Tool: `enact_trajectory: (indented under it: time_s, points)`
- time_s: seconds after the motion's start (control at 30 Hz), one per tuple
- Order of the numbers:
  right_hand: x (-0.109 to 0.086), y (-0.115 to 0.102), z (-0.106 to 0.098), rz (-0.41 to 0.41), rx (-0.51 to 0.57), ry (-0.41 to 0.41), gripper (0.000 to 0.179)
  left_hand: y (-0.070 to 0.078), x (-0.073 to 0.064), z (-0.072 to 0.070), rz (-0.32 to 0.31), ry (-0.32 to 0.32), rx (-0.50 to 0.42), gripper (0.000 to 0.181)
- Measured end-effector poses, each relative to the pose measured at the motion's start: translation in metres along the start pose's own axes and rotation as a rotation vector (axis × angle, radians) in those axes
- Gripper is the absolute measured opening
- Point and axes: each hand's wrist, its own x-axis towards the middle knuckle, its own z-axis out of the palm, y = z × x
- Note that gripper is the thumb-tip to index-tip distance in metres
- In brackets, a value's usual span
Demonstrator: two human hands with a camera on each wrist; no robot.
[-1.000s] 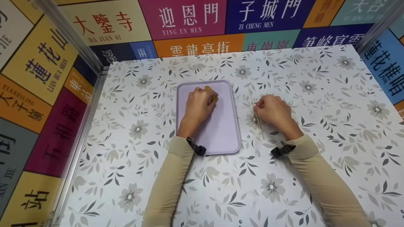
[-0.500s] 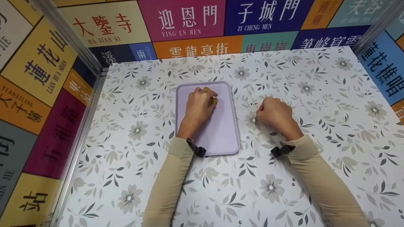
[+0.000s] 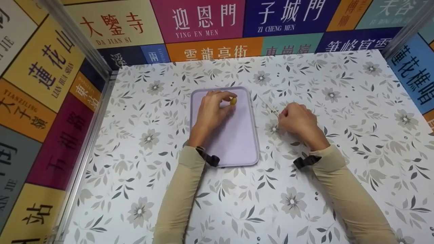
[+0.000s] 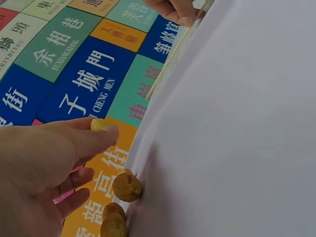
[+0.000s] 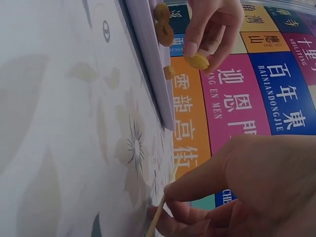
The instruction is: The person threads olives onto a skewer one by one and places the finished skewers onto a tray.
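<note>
My left hand (image 3: 212,108) is over the upper part of a lilac tray (image 3: 237,145), pinching a small yellow oval piece (image 4: 100,124), fruit-like, between thumb and forefinger. Below it, several brown, wrinkled, roundish pieces (image 4: 127,186) sit on the tray; in the head view the hand hides them. To the right of the tray, my right hand (image 3: 298,118) pinches a thin wooden skewer (image 5: 157,217) between thumb and fingers. In the head view the skewer's far end slants up and left toward the tray's rim. Nothing is seen threaded on the visible part.
A white table (image 3: 135,183) with a grey floral print lies under everything. Colourful panels (image 3: 203,23) with Chinese lettering stand behind it and on both sides. Each wrist carries a black camera strap (image 3: 307,161).
My left hand has risen a little and now holds the yellow piece clear of the others. The right hand has shifted slightly right, and its skewer now slants toward the tray.
</note>
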Motion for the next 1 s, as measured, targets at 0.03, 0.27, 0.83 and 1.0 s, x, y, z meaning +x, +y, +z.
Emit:
enact_trajectory:
  time_s: [0.03,0.27,0.83,1.0]
  points:
    - [0.001,0.000,0.000,-0.005,0.027,0.002,0.017,-0.001,0.001,-0.002,-0.003,0.004,-0.057,0.028]
    - [0.008,0.000,0.001,-0.119,0.227,0.092,0.019,-0.004,0.000,-0.013,-0.126,0.005,-0.398,0.031]
    - [0.010,-0.009,0.005,-0.409,0.349,0.215,0.020,-0.008,-0.003,-0.027,-0.177,0.082,-0.752,0.033]
    - [0.008,-0.014,0.007,-0.462,0.398,0.227,0.018,-0.010,-0.002,-0.026,-0.137,0.085,-0.697,0.032]
